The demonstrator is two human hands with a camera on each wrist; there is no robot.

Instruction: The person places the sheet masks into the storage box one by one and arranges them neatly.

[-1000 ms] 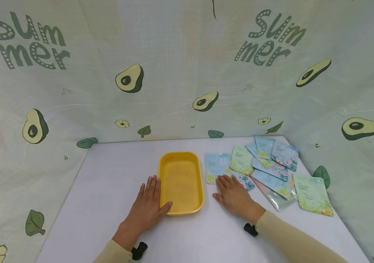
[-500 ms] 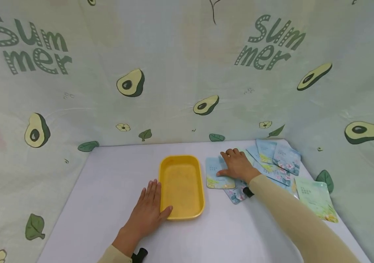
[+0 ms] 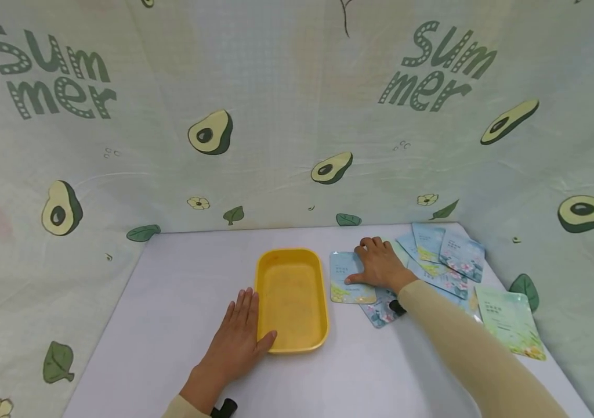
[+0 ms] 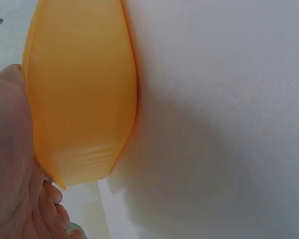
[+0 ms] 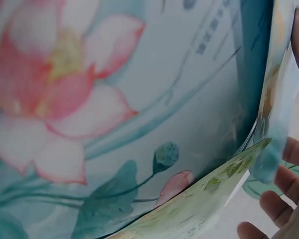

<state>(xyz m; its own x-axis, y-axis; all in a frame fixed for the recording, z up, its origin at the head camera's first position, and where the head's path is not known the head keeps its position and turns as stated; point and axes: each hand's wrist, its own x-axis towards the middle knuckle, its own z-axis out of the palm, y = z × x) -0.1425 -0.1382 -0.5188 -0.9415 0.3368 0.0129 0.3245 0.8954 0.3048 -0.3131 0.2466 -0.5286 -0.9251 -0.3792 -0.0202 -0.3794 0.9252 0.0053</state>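
A yellow rectangular tray (image 3: 293,302) lies on the white table. My left hand (image 3: 235,347) rests along its left side, fingers straight and thumb over the rim; in the left wrist view the palm sits beside the tray wall (image 4: 82,99). Right of the tray, my right hand (image 3: 379,265) spans a light-blue sachet (image 3: 343,276), thumb on its face and bent fingers at its far side. In the right wrist view the fingers (image 5: 284,199) and thumb grip a sachet's edge. A lotus-printed sachet (image 5: 154,89) fills that view's foreground.
An overlapping pile of blue flower-printed sachets (image 3: 461,255) lies at the table's back right. A green sachet (image 3: 511,322) is near the right edge, and another blue one (image 3: 380,310) sits under my right wrist. A printed avocado cloth (image 3: 271,116) hangs behind.
My right hand has moved forward from the lower edge of the near sachets onto the light-blue one, fingers bending, and has then stayed there. The left hand and tray look unmoved.
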